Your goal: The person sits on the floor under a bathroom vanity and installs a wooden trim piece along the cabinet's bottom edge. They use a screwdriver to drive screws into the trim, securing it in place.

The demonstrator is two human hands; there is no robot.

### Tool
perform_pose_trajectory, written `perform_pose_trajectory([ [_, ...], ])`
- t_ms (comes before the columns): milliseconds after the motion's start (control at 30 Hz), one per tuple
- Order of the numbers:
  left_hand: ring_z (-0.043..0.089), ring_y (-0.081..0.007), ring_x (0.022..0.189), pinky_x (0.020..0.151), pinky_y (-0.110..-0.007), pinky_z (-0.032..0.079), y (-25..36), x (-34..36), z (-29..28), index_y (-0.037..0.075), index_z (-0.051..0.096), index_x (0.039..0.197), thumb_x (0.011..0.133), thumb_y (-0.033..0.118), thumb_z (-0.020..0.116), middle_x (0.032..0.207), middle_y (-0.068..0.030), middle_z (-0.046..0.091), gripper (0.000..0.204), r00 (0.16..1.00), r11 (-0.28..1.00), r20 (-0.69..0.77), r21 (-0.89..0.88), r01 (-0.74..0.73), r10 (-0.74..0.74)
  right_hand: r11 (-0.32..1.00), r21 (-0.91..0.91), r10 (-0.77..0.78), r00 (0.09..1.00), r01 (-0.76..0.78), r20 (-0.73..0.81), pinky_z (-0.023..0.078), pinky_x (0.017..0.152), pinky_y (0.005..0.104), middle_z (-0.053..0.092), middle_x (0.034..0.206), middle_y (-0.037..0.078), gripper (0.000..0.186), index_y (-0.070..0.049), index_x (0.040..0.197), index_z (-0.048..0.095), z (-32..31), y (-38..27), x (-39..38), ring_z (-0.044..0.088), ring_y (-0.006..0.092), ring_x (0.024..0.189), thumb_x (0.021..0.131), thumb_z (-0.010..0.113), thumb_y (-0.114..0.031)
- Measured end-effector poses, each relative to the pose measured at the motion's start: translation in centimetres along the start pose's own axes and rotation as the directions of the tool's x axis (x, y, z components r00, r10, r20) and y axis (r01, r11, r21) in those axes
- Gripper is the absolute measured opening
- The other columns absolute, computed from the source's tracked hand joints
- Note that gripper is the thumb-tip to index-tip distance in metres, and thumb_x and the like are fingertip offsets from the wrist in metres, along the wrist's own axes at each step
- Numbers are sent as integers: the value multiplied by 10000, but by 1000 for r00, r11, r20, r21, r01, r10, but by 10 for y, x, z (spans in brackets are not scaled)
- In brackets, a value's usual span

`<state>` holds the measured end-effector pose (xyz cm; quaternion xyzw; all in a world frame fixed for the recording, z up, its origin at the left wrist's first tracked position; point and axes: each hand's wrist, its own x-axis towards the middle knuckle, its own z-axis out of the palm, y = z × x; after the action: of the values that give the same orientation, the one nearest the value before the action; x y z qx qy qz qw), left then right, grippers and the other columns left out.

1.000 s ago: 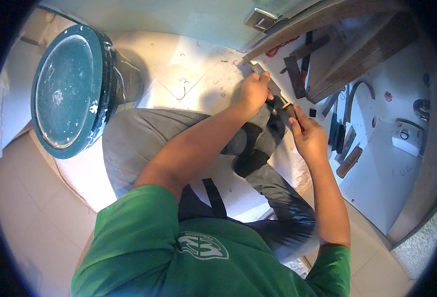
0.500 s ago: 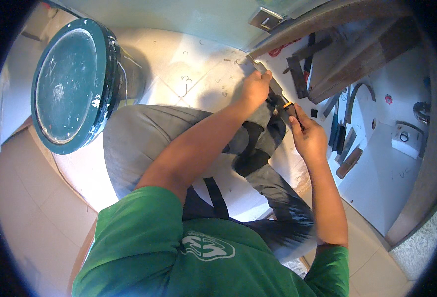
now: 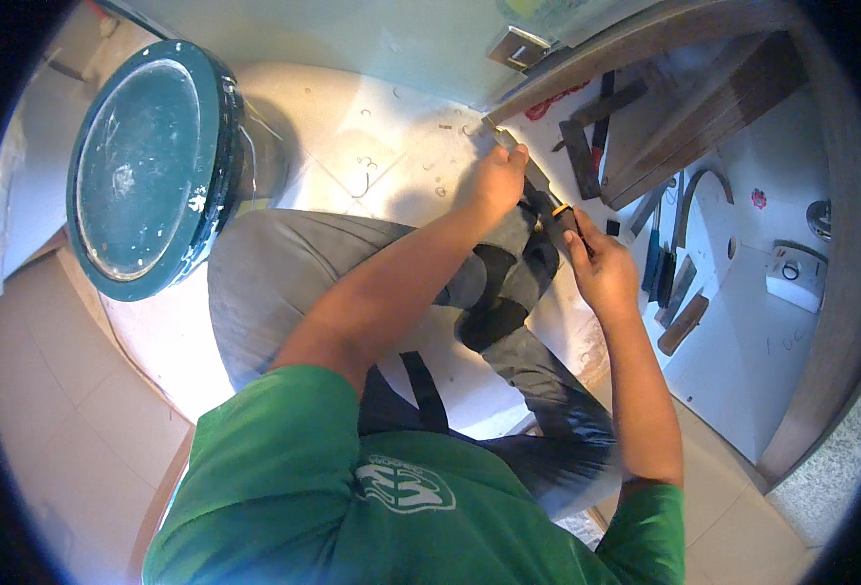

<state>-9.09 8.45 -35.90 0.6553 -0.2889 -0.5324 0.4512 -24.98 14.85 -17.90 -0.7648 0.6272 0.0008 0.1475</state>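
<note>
Up at the far middle, my left hand (image 3: pixel 501 180) is closed, with its thumb on a flat grey metal strip (image 3: pixel 536 175). My right hand (image 3: pixel 601 268) is wrapped round the black handle of a hand tool with a yellow band (image 3: pixel 560 209). The tool points up and left, toward the strip. Whether it touches the strip or is joined to it, I cannot tell. Both hands are above my bent legs and dark shoe, beside a brown wooden frame (image 3: pixel 621 57).
A bucket with a paint-spotted green lid (image 3: pixel 133 171) stands at the left. Inside the frame at the right lie a wooden-handled tool (image 3: pixel 684 324), a dark try square (image 3: pixel 579 156) and red cord (image 3: pixel 547 100). Curled shavings (image 3: pixel 364 175) litter the tiles. A metal plate (image 3: pixel 518 47) is on the panel.
The whole view has shifted slightly. Both hands keep their grips, with almost no visible movement.
</note>
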Motion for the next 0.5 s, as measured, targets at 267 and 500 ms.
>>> perform_pose_trajectory([
  [267, 602, -269, 778, 754, -405, 470, 10, -4, -8, -28, 639, 888, 1020, 398, 550, 784, -177, 648, 455, 997, 983, -17, 170, -69, 73, 1000, 5, -5, 1000, 5, -24, 535, 674, 463, 696, 794, 154, 413, -258, 1360, 672, 10, 4, -1, 688, 357, 745, 975, 644, -406],
  [500, 580, -205, 809, 781, -373, 459, 1, 12, -10, -8, 651, 951, 1023, 356, 564, 822, -107, 647, 381, 995, 998, 77, -31, -57, 59, 1000, 6, -15, 998, 15, -64, 539, 677, 464, 695, 786, 150, 426, -231, 1358, 675, 15, -5, 0, 690, 349, 732, 976, 636, -414],
])
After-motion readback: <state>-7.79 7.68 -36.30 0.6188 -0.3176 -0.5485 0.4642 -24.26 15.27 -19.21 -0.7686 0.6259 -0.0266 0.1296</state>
